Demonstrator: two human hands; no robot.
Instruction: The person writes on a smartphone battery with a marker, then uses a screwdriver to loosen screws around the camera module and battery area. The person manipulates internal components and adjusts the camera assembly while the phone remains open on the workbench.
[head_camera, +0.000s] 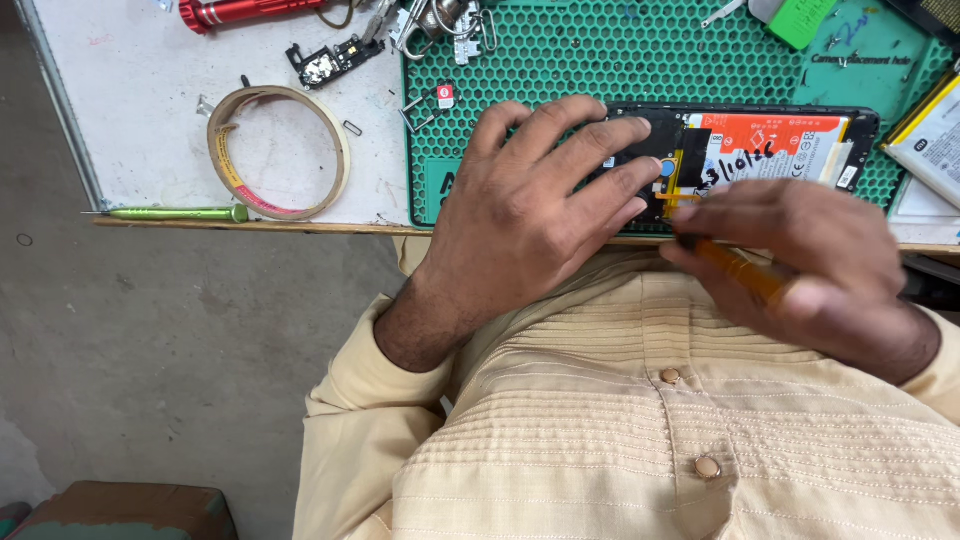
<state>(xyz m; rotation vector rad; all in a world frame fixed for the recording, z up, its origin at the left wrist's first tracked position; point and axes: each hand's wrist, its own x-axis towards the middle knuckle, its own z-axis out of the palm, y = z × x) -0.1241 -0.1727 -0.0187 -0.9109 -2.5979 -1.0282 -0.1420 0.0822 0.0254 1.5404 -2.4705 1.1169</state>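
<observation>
Left hand (530, 205) spread flat, fingers open, pinning the opened phone (745, 150) to the green mat (600, 60) at the bench edge. Right hand (800, 265) closed on an orange screwdriver (740, 268) — tip near the exposed battery; a slip could gouge it. Back cover off — orange-labelled battery and black shielding bare.

A roll of tape (279, 152) lies flat on the white worktop (130, 90), with a green screwdriver (175, 213) just beside it along the near edge. A red torch (235, 11) sits at the far edge, and a small black circuit part (333, 60) lies near a bunch of metal tools (440, 22). A green honeycomb mat (600, 55) covers the worktop's right part, a green card (802, 18) resting on it.
</observation>
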